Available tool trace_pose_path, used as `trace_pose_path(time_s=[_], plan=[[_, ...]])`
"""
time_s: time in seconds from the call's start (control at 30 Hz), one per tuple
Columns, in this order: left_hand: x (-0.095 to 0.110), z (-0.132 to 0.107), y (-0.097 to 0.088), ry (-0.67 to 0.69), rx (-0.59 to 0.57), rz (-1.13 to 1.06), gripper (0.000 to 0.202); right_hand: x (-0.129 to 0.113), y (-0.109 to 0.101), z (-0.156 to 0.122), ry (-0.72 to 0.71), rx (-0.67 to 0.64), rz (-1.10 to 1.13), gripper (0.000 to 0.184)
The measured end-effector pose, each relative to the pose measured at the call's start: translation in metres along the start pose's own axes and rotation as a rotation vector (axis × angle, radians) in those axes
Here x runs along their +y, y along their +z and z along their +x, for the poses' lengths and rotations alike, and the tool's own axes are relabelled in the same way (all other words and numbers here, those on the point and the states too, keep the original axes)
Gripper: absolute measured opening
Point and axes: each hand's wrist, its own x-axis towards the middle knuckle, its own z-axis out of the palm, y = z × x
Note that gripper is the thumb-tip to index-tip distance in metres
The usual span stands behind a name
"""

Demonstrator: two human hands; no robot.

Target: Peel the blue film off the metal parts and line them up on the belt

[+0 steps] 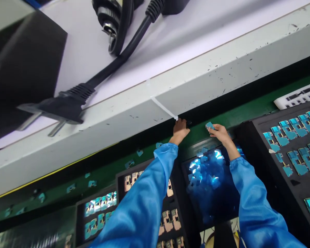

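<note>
My right hand [219, 133] pinches a small blue-green circuit board [209, 126] above the green bench. Left of it, my left hand [180, 130] reaches to the shadowed edge of the white shelf, just below a white cable tie [165, 108]. Its fingers are curled by a small dark object [188, 123]; what they grip is mostly hidden. Below both hands lies a dark tray [196, 210] with a pile of shiny blue film pieces [204, 175]. Blue sleeves cover both forearms.
A black foam tray [276, 168] with rows of circuit boards stands right. More board trays [100, 206] sit left, partly behind my left sleeve. Loose boards [92, 183] lie scattered on the green bench [108, 172]. A black power plug [64, 106] overhangs the white shelf [196, 82].
</note>
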Motion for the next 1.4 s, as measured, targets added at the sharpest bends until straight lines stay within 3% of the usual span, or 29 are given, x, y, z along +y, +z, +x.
trace_pose_path(time_s=[0.07,0.17,0.37,0.53,0.73,1.1,1.27,1.4], plan=[[-0.019,-0.001,-0.005,0.005,-0.035,0.046,0.044,0.003,0.007,-0.020,0.012,-0.054,0.139,0.042],[-0.031,-0.004,0.001,0.036,-0.060,0.051,0.043,0.010,0.016,-0.049,0.049,-0.111,0.239,0.049],[-0.024,-0.007,0.017,0.019,-0.052,0.000,0.048,0.034,0.025,-0.103,0.098,-0.057,0.226,0.062],[-0.018,0.001,0.022,-0.015,-0.045,-0.076,0.046,0.044,0.028,-0.129,0.100,-0.034,0.174,0.066],[-0.006,0.002,0.029,-0.059,-0.035,-0.124,0.041,0.038,0.023,-0.143,0.056,-0.048,0.109,0.065],[0.010,-0.014,0.020,-0.015,-0.042,-0.172,0.052,0.042,0.018,-0.158,0.065,0.010,0.148,0.066],[0.012,-0.028,0.005,0.035,-0.133,-0.247,0.021,0.045,0.024,-0.154,0.085,0.050,0.311,0.062],[0.016,-0.061,-0.010,0.104,-0.173,-0.376,0.013,0.049,0.030,-0.148,0.086,0.101,0.429,0.052]])
